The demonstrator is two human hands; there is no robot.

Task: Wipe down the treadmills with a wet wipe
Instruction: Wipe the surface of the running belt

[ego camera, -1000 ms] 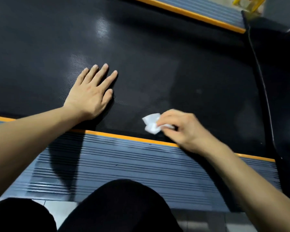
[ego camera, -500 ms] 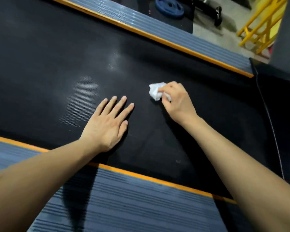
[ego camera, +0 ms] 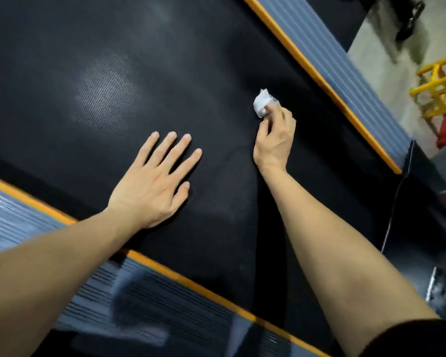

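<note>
Both hands remain on belt [ego camera: 113,86]; wipe [ego camera: 261,104] moved farther.

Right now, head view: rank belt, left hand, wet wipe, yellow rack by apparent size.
1. belt, fills most of the frame
2. left hand, flat on the belt
3. yellow rack, cut off by the frame edge and farther away, so unsure
4. wet wipe, pinched by the right hand

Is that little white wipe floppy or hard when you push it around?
Probably floppy: the wet wipe sits scrunched into a wrinkly wad in the right hand fingertips. It looks light, since a fingertip pinch holds it. On the textured treadmill belt it likely drags and bunches rather than glides.
</note>
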